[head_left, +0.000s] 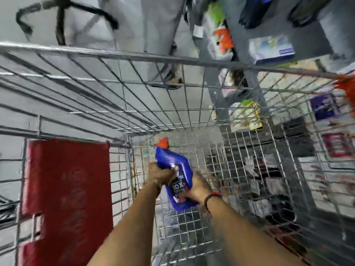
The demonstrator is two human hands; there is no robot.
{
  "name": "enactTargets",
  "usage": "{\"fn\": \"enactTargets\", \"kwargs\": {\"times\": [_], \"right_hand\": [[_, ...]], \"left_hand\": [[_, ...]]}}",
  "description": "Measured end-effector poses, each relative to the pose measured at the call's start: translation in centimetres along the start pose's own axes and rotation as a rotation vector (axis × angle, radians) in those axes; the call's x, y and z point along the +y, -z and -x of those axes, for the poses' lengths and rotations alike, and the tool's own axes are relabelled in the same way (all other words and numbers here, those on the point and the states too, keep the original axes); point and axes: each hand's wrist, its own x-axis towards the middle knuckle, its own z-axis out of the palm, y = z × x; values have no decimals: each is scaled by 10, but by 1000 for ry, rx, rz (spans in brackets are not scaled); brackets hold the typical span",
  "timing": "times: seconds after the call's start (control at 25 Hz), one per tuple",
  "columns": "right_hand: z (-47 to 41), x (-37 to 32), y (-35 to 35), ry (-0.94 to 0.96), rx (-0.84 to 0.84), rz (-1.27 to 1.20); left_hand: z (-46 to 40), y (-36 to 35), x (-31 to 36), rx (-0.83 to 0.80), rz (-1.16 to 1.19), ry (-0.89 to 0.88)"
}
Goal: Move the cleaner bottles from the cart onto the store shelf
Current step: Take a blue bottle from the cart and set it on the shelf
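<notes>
Both hands grip one blue cleaner bottle [176, 175] low inside the cart [134, 58]: left hand [160, 174] fingers wrap its upper body, right hand [197, 189] fingers clasp its base. No other bottle shows in the basket, so this looks like a late one; it is not yet on the shelf [272, 52], far right.

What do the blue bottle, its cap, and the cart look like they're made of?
Blue bottle: probably glossy plastic, judging by its bright highlights and moulded shape. Its cap: likely orange-red plastic, though blurred. Cart: bare metal wire, shown by its silvery welded grid. Both hands hold the bottle.
</notes>
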Motion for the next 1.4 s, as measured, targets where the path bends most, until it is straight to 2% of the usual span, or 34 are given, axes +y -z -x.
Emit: {"fn": "enactTargets", "kwargs": {"times": [0.16,0.28,0.44,0.6,0.76,0.88,1.08,1.2,1.4], "right_hand": [[26,-4,25,-53,80,-212],[75,-12,60,80,180,-470],[183,-9,128,331,473,-585],[335,64,181,433,765,-646],[479,179,178,315,1129,-647],[569,268,152,184,1380,-670],[670,381,97,-3,1615,-800],[694,435,84,-121,1723,-835],[678,498,80,-188,1714,-891]], "left_hand": [[40,-15,36,-64,39,-266],[92,-27,83,-156,-60,-475],[194,-64,143,-362,-145,-767],[345,-144,149,-641,-153,-1059],[493,-229,87,-946,-221,-1255],[590,-288,22,-1179,-265,-1324],[699,-357,-85,-1479,-393,-1430],[726,-396,-133,-1539,-463,-1360],[719,-438,-179,-1544,-575,-1204]]}}
